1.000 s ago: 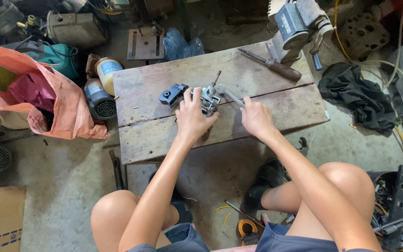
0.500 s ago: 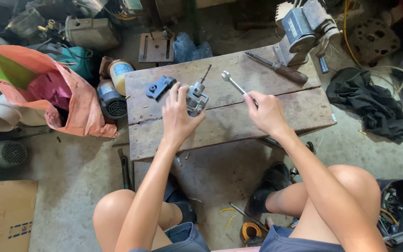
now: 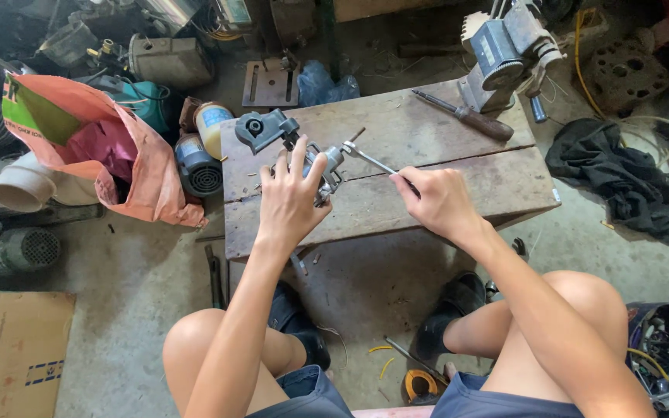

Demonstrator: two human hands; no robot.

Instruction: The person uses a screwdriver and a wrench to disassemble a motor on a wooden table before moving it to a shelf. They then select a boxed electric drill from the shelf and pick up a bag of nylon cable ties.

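A small grey metal part [image 3: 325, 172] lies on the wooden table [image 3: 458, 193], near the middle of its top, a little toward the left edge. The left hand [image 3: 288, 200] covers it from the near side, with the fingers closed around the body of the part, so it is held firmly against the boards. The right hand [image 3: 435, 203] is just beside it on the right and pinches the handle of a thin metal wrench [image 3: 372, 160] between thumb and fingers. The head of the wrench touches the top of the part.

Toward the far left corner of the table lies a dark blue-grey metal piece [image 3: 261, 128] with a round hole. Near the far edge, right of the middle, lies a screwdriver [image 3: 466, 116] with a brown handle. At the far right corner stands a grey bench machine [image 3: 509, 50].

On the floor left of the table is an orange bag [image 3: 129, 166], and right of the table lies a black cloth [image 3: 617, 182].
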